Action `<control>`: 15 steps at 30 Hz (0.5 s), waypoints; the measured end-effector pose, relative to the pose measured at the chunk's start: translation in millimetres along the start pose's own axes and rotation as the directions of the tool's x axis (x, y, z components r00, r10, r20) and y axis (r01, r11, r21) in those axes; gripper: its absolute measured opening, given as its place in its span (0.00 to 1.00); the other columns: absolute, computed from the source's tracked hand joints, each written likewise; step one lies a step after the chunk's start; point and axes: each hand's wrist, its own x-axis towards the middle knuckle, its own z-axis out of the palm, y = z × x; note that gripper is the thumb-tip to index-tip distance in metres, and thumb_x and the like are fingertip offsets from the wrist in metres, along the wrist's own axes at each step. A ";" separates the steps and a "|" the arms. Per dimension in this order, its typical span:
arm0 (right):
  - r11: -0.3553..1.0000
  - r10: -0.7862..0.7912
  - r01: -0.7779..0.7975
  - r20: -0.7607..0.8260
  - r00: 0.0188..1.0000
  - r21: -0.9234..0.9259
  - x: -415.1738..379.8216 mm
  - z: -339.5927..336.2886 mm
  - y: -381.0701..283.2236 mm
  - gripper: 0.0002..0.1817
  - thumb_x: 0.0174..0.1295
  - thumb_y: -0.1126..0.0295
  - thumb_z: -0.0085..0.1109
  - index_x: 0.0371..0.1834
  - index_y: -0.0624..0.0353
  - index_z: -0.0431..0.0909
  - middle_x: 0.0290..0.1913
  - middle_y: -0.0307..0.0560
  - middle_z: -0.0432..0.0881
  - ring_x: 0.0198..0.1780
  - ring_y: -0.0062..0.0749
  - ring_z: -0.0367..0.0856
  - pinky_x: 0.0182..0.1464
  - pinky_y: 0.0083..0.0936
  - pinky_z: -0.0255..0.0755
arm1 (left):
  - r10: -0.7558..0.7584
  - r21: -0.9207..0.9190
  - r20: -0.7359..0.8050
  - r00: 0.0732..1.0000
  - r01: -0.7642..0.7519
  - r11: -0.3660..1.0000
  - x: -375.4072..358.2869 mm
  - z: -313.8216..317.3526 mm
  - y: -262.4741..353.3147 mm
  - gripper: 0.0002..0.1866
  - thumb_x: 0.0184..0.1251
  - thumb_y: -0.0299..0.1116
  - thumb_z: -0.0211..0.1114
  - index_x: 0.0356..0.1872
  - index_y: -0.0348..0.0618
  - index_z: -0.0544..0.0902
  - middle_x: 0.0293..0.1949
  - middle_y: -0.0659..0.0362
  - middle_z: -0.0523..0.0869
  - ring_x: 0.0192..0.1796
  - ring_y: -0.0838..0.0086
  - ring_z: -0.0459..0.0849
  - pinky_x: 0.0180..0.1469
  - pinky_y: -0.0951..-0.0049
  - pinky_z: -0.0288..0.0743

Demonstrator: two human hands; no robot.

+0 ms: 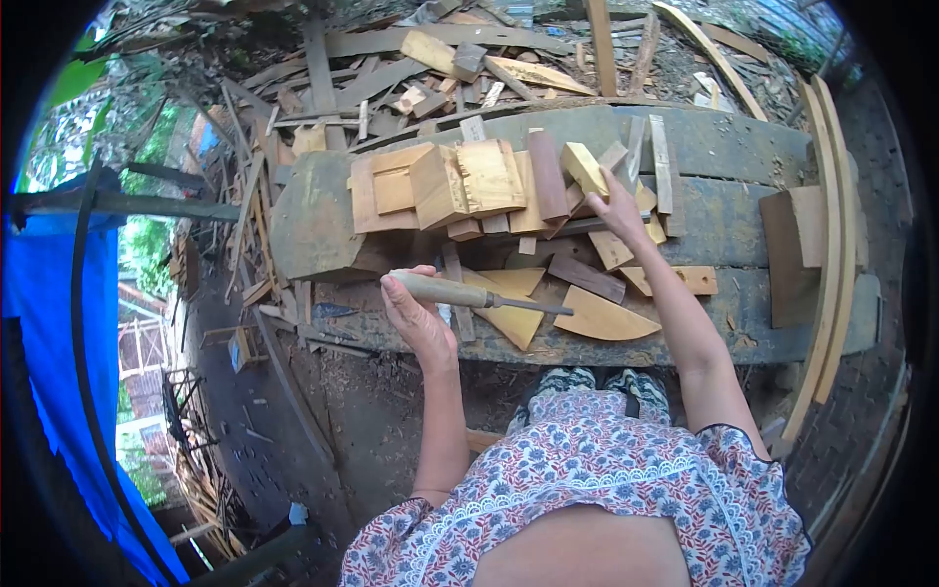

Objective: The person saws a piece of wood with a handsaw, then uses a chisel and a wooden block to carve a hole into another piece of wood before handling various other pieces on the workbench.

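Watching remotely, I saw the left hand (419,321) wrapped around a wooden-handled tool (437,290), left of centre; the right hand (619,208) gripped a pale block (582,167), upper middle.

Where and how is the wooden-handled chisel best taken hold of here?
Likely by its thick, rounded handle, coming from the person's left: the butt end lies that way, while the slim metal blade points right. The left hand holds it by that handle.

Wood pieces (606,317) on apparently wooden bench (724,230)
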 end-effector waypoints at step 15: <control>0.553 0.503 -0.086 -0.249 0.828 0.829 -251.0 -279.9 -14.7 0.24 0.62 0.58 0.57 0.53 0.64 0.66 0.46 0.47 0.74 0.43 0.29 0.78 0.49 0.30 0.79 | -0.003 0.054 0.901 0.434 -0.104 0.993 -187.9 234.9 -99.8 0.13 0.57 0.29 0.68 0.37 0.42 0.71 0.29 0.58 0.75 0.32 0.71 0.78 0.34 0.70 0.73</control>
